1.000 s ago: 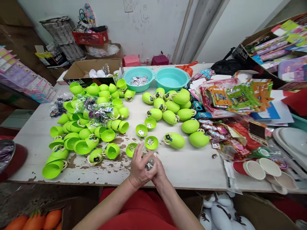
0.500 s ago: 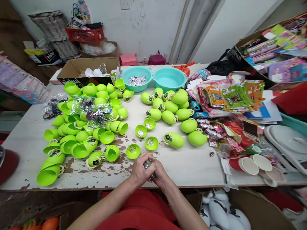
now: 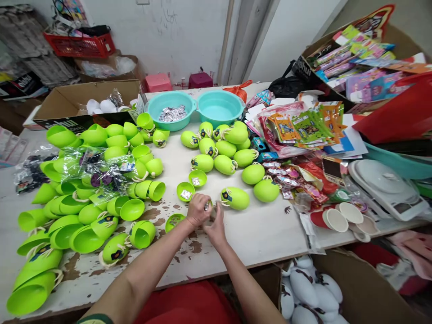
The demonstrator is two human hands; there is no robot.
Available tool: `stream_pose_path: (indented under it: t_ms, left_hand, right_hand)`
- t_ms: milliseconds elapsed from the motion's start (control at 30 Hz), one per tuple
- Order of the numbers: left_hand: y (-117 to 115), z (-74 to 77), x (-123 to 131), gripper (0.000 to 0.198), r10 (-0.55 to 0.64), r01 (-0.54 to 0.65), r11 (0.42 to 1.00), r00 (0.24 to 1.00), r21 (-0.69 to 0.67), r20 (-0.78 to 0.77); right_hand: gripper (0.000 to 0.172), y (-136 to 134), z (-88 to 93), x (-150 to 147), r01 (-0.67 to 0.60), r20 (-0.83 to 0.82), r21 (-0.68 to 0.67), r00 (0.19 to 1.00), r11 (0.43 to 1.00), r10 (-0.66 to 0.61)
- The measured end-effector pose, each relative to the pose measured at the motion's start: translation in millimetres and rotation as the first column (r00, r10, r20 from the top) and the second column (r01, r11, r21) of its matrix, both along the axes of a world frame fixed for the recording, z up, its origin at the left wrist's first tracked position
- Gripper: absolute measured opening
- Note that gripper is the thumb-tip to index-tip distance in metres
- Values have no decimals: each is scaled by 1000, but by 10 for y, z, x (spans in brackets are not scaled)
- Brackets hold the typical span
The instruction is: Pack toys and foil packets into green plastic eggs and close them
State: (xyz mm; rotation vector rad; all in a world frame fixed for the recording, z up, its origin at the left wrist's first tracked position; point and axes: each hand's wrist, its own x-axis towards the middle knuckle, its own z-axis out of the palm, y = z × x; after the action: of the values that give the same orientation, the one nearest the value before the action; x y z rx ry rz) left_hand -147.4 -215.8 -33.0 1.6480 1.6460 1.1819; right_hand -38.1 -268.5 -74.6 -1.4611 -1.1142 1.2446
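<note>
My left hand (image 3: 199, 210) is closed on a small shiny packet (image 3: 206, 206), held over a green egg half that it mostly covers. My right hand (image 3: 216, 227) faces it from the right, fingers bent around what looks like clear plastic; its exact shape is blurred. Two open egg halves with small silvery packets inside, a far one (image 3: 197, 178) and a nearer one (image 3: 185, 192), lie beyond my hands. A further egg half (image 3: 174, 221) is partly behind my left wrist. A closed green egg (image 3: 235, 198) with a cord lies just right of my fingers.
Many green egg shells (image 3: 88, 213) with clear bags on top fill the left side. Closed eggs (image 3: 225, 150) sit farther back, before two turquoise basins (image 3: 221, 107). Candy packets, paper cups (image 3: 336, 220) and a scale (image 3: 384, 180) crowd the right.
My hands have moved forward from near the table's edge to the nearest egg halves and drawn slightly apart. The view has turned to the right.
</note>
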Motion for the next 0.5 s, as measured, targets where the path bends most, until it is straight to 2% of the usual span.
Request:
stream_pose_path:
  t_ms: [67, 133, 233, 367, 433, 500]
  left_hand:
    - [-9, -93, 74, 5, -25, 26, 999, 1000, -30, 18]
    - [-70, -75, 81, 6, -54, 57, 996, 997, -68, 56]
    - [-171, 139, -9, 8, -154, 171, 978, 978, -121, 139]
    - [-200, 522, -171, 14, -325, 386, 905, 898, -177, 295]
    - [-224, 660, -210, 17, -301, 340, 927, 927, -159, 222]
    - [-312, 745, -195, 14, -165, 173, 977, 983, -122, 75]
  right_hand:
    - [81, 125, -61, -41, -44, -25, 14, 999, 999, 45]
    - [82, 184, -7, -31, -106, -68, 8, 992, 994, 106]
    - [88, 164, 264, 58, -241, -181, -34, 956, 970, 232]
    - [88, 136, 723, 156, -357, -237, -110, 916, 927, 325]
    - [86, 152, 878, 167, -390, -221, -111, 906, 914, 360]
    - [87, 167, 956, 153, -395, -173, -107, 911, 912, 374]
